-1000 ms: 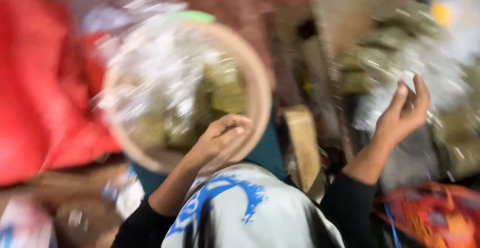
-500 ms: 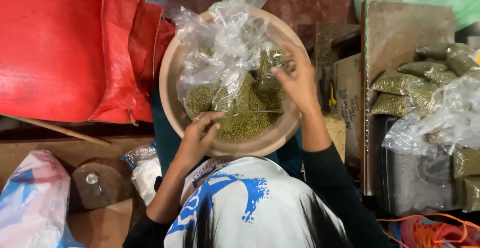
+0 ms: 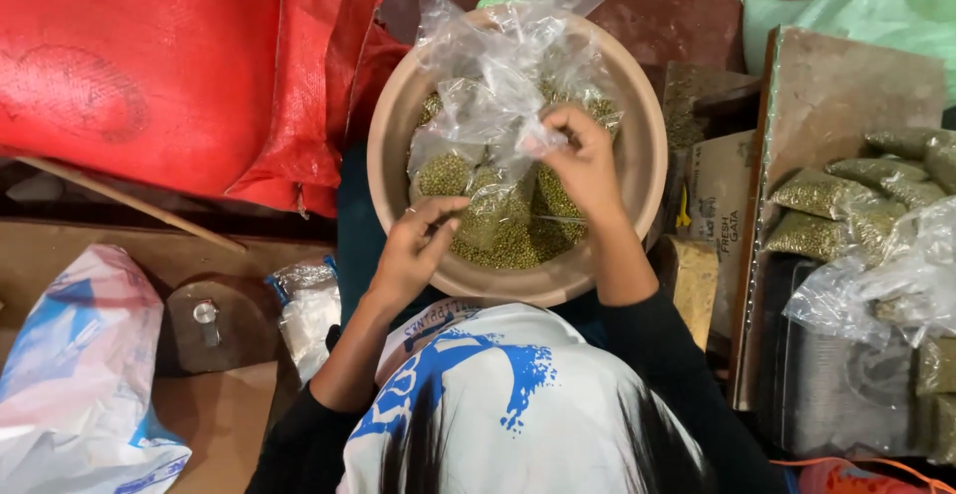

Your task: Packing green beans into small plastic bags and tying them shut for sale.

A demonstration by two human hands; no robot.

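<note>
While my right hand (image 3: pixel 588 165) pinches the clear plastic bag (image 3: pixel 488 86) over the middle of the tan bowl (image 3: pixel 393 145), thumb and fingertips are closed tight on a bunch of film. My left hand (image 3: pixel 413 250) sits at the near edge of the bowl. Its fingers are nearly together and touch the lower part of the bag, where it is partly filled with small green grains (image 3: pixel 498 225). I cannot tell if they actually grip the plastic or only rest on it.

The bag lies inside the bowl, on more loose grains, with its empty top crumpled toward the far rim. More clear film is heaped around it, so layers overlap and the bag's mouth is hard to make out.

Doing this well, as I judge it: hold one single layer in the right pinch, not two. The filled part should be steadied from below with the left fingers, and all of it should be held above the bowl's centre so any spill drops back in, not over the rim. Thin film slips and tears, so a firm, short pull is better than a yank.

Filled packets (image 3: pixel 822 195) are stacked off to my right, well apart from the bowl. A red sack (image 3: pixel 149 66) lies past the bowl's left rim.
</note>
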